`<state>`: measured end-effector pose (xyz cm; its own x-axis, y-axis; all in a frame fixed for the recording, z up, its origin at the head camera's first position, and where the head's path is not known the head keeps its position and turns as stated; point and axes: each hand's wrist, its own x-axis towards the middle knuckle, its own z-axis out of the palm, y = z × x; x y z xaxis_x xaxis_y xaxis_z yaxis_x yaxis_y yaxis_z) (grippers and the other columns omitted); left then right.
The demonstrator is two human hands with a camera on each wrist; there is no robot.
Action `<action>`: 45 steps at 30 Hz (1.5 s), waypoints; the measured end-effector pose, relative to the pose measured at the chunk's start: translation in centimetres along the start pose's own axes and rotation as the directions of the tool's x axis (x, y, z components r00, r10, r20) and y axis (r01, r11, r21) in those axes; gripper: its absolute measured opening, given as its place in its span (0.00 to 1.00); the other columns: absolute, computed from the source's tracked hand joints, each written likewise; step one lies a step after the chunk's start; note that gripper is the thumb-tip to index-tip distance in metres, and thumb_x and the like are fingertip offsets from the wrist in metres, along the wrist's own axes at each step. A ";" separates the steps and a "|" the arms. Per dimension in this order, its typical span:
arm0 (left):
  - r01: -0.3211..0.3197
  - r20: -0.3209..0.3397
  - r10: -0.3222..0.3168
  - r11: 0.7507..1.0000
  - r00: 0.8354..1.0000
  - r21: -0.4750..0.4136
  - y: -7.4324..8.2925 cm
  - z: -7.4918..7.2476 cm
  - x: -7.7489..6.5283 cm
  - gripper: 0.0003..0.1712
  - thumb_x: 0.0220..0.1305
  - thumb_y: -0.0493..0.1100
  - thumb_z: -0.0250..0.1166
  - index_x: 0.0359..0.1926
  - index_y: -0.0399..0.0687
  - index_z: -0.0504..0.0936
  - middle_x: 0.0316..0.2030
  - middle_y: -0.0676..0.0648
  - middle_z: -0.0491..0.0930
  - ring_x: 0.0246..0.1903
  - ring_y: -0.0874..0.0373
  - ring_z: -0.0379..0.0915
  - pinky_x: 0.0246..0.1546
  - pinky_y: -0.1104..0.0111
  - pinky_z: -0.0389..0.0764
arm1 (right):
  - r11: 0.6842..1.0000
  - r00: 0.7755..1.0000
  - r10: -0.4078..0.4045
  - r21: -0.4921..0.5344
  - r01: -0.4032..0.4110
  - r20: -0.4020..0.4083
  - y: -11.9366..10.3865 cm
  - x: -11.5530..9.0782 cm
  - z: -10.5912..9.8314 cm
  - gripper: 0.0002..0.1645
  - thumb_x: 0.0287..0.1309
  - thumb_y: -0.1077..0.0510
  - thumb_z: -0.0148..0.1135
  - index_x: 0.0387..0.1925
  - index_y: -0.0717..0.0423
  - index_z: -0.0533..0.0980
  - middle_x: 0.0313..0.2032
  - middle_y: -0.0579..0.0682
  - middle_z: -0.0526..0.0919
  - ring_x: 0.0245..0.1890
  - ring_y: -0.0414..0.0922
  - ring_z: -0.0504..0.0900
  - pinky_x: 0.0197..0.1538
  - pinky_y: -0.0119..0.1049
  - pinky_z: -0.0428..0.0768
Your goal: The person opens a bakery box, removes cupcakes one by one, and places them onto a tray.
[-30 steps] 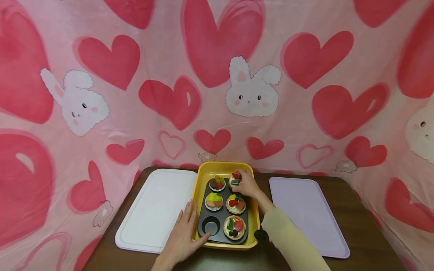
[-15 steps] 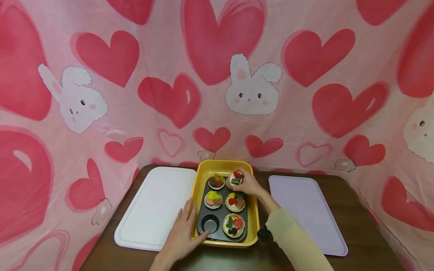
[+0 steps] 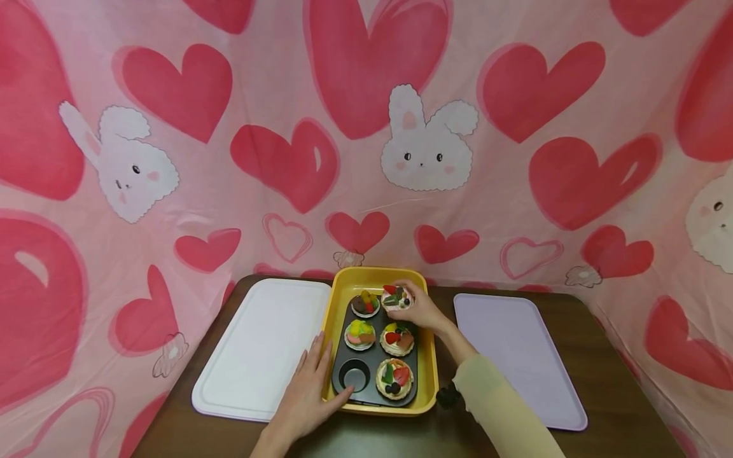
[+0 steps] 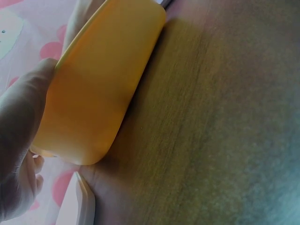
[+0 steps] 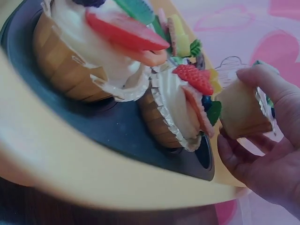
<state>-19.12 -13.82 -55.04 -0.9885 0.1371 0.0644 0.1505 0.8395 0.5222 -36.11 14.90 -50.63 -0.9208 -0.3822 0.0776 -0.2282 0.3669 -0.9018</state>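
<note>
My right hand (image 3: 420,310) grips a fruit-topped cupcake (image 3: 397,298) above the far right cup of a dark muffin tin (image 3: 369,369). In the right wrist view, thumb and fingers hold this cupcake (image 5: 243,110) by its tan side, clear of the tin. My left hand (image 3: 307,388) rests at the near left corner of a yellow tray (image 3: 431,394), its fingers straight along the left side and the thumb at the front rim. Several other cupcakes, among them a strawberry-topped one (image 3: 394,379), sit in the tin. The near left cup (image 3: 354,376) holds nothing.
A white board (image 3: 263,350) lies on the dark wooden table (image 3: 624,394) left of the yellow tray, close beside it. A lilac tray (image 3: 518,362) lies to the right, partly behind my right forearm. A pink cloth with hearts (image 3: 361,235) hangs behind the table.
My right hand has lifted the cupcake up out of the far right cup and tilted it. The left hand stays at the yellow tray's corner.
</note>
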 end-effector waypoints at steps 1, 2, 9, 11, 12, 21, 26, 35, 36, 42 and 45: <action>0.002 0.003 -0.002 1.000 1.000 0.001 0.0 0.0 0.0 0.64 0.64 0.75 0.71 0.86 0.42 0.62 0.90 0.41 0.45 0.87 0.39 0.52 0.88 0.40 0.56 | 1.000 1.000 0.005 0.008 -0.005 0.000 -0.1 -0.1 -0.1 0.40 0.62 0.62 0.79 0.72 0.59 0.70 0.68 0.67 0.75 0.61 0.58 0.80 0.73 0.57 0.82; 0.004 0.006 -0.004 1.000 1.000 0.000 0.0 0.0 0.0 0.64 0.64 0.76 0.71 0.86 0.43 0.62 0.90 0.42 0.45 0.87 0.39 0.52 0.88 0.39 0.56 | 1.000 1.000 0.015 0.023 -0.015 -0.001 -0.1 -0.2 -0.2 0.41 0.62 0.62 0.79 0.72 0.58 0.70 0.67 0.66 0.75 0.60 0.56 0.80 0.71 0.53 0.83; 0.013 0.005 -0.012 1.000 1.000 -0.015 0.0 0.0 0.0 0.62 0.64 0.75 0.72 0.86 0.46 0.62 0.90 0.42 0.45 0.87 0.37 0.53 0.87 0.38 0.56 | 0.981 0.996 0.087 0.175 -0.083 -0.017 -0.9 -0.8 -0.6 0.47 0.61 0.63 0.80 0.75 0.57 0.62 0.65 0.67 0.77 0.58 0.54 0.81 0.63 0.35 0.84; 0.012 0.004 -0.012 1.000 1.000 -0.017 0.0 0.0 0.0 0.62 0.64 0.74 0.72 0.86 0.47 0.63 0.90 0.42 0.45 0.87 0.37 0.53 0.87 0.38 0.57 | 0.977 0.994 0.105 0.190 -0.098 -0.031 -1.1 -1.0 -0.9 0.48 0.61 0.63 0.80 0.75 0.58 0.61 0.66 0.67 0.76 0.60 0.55 0.80 0.65 0.35 0.82; 0.012 0.003 -0.012 1.000 1.000 -0.016 0.0 0.0 0.0 0.61 0.64 0.74 0.72 0.86 0.47 0.63 0.90 0.42 0.45 0.87 0.37 0.54 0.87 0.38 0.57 | 0.977 0.992 0.115 0.187 -0.105 -0.043 -1.2 -1.2 -1.0 0.49 0.61 0.62 0.80 0.75 0.58 0.61 0.66 0.66 0.76 0.60 0.54 0.79 0.65 0.34 0.82; 0.006 0.006 -0.006 1.000 1.000 -0.013 0.1 0.0 -0.1 0.59 0.64 0.74 0.72 0.85 0.49 0.65 0.90 0.41 0.45 0.86 0.36 0.54 0.86 0.38 0.58 | 0.963 0.989 0.119 0.254 -0.093 -0.088 -1.1 -2.8 -2.9 0.44 0.60 0.68 0.78 0.71 0.68 0.63 0.61 0.65 0.81 0.50 0.42 0.82 0.51 0.25 0.84; 0.009 0.014 -0.009 1.000 1.000 -0.022 0.1 0.0 0.0 0.58 0.64 0.73 0.73 0.85 0.50 0.66 0.90 0.41 0.45 0.86 0.35 0.55 0.86 0.37 0.58 | 0.953 0.985 0.131 0.288 -0.093 -0.112 -0.1 -3.6 -4.0 0.42 0.62 0.68 0.76 0.72 0.69 0.64 0.60 0.57 0.82 0.49 0.35 0.82 0.53 0.23 0.84; 0.025 0.030 -0.024 0.999 0.999 -0.035 0.0 -0.1 0.1 0.58 0.63 0.74 0.72 0.86 0.53 0.65 0.90 0.41 0.44 0.86 0.35 0.54 0.86 0.36 0.57 | 0.958 0.980 0.140 0.271 -0.097 -0.144 1.4 -5.4 -6.1 0.43 0.62 0.67 0.77 0.72 0.69 0.64 0.54 0.46 0.83 0.48 0.32 0.82 0.52 0.23 0.84; 0.026 0.030 -0.025 0.999 0.999 -0.037 0.0 -0.1 0.1 0.58 0.63 0.74 0.72 0.86 0.53 0.65 0.90 0.41 0.44 0.86 0.35 0.54 0.86 0.36 0.57 | 0.959 0.977 0.146 0.266 -0.101 -0.154 1.5 -5.5 -6.3 0.43 0.62 0.67 0.77 0.72 0.69 0.64 0.54 0.45 0.83 0.48 0.32 0.82 0.52 0.24 0.83; 0.020 0.023 -0.020 0.999 1.000 -0.033 0.1 0.0 0.1 0.58 0.63 0.75 0.72 0.85 0.54 0.66 0.90 0.42 0.44 0.86 0.35 0.54 0.87 0.37 0.56 | 0.965 0.965 0.183 0.221 -0.140 -0.189 3.0 -6.7 -8.1 0.43 0.62 0.67 0.77 0.72 0.68 0.63 0.57 0.50 0.82 0.47 0.30 0.80 0.51 0.23 0.82; 0.016 0.014 -0.015 0.999 1.000 -0.031 0.1 0.1 0.1 0.58 0.63 0.75 0.71 0.85 0.51 0.66 0.90 0.42 0.44 0.86 0.36 0.55 0.87 0.37 0.56 | 0.967 0.958 0.199 0.198 -0.158 -0.208 3.8 -7.3 -9.0 0.44 0.61 0.67 0.77 0.72 0.69 0.63 0.59 0.55 0.81 0.47 0.30 0.80 0.50 0.23 0.83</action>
<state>-19.17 -13.70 -55.06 -0.9903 0.1314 0.0444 0.1341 0.8251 0.5489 -33.08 26.67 -50.81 -0.9930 -0.1166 -0.0170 -0.0124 0.2471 -0.9689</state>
